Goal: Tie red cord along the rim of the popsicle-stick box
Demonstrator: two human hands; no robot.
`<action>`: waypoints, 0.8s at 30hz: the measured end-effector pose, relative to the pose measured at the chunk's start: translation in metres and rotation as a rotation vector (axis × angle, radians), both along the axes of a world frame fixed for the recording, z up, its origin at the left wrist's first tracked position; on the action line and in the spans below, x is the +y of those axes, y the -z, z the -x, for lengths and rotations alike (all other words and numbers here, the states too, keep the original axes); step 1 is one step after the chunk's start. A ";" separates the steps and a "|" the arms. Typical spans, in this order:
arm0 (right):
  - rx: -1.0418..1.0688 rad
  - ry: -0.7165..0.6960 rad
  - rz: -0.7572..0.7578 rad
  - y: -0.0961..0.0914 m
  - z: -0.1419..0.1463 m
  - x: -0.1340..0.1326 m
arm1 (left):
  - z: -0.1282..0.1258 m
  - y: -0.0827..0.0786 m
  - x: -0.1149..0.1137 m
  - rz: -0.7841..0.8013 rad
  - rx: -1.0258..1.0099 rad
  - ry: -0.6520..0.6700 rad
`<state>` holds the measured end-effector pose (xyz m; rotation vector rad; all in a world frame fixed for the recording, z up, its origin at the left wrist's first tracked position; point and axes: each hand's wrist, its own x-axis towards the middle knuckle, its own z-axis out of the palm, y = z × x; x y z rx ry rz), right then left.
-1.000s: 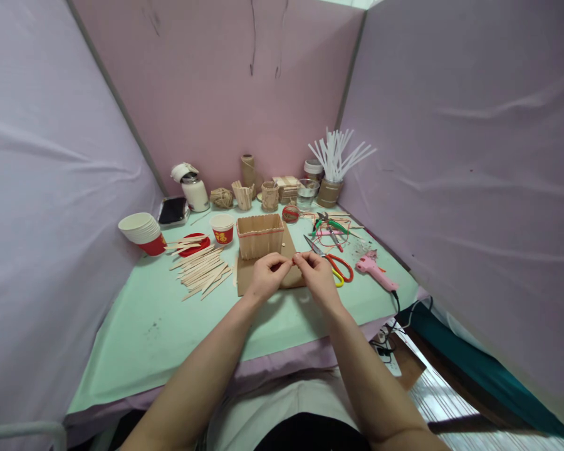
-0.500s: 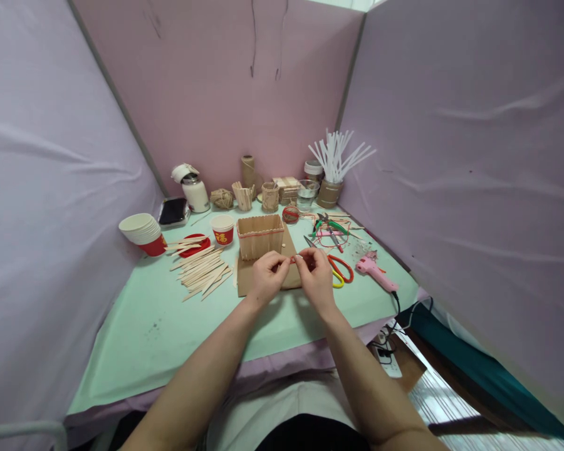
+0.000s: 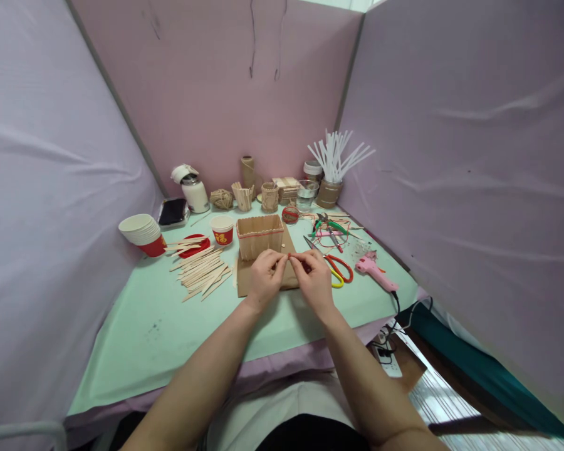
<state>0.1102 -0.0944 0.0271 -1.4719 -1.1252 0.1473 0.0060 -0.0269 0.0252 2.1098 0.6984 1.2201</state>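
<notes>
So, I see left hand [image 3: 266, 274] and right hand [image 3: 316, 275] both in a narrow fingertip grip on a small red piece [image 3: 289, 256] over the cardboard [image 3: 245, 280], likely for fine control, stick box [image 3: 260, 243] at its 10 o'clock, scissors [image 3: 344, 269] at 3, probably for easy reach.

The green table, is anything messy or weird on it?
Yes: dark specks lie scattered beside the pink hot glue gun, and dark smudges mark the front left. Both look odd against the otherwise plain green table.
</notes>
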 end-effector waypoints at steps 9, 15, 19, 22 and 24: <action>0.099 -0.043 -0.014 0.001 -0.003 0.002 | -0.001 0.002 0.002 -0.020 0.025 0.030; 0.056 -0.012 -0.003 0.001 0.001 0.003 | -0.001 0.001 0.000 -0.012 0.024 0.018; 0.116 -0.037 -0.017 0.007 0.000 0.008 | -0.001 -0.001 -0.002 0.091 -0.028 0.005; 0.173 -0.066 -0.004 0.011 0.001 0.010 | -0.002 -0.003 0.000 0.258 -0.101 -0.002; 0.172 -0.090 -0.009 0.013 0.002 0.010 | -0.003 -0.002 0.004 0.480 -0.166 0.031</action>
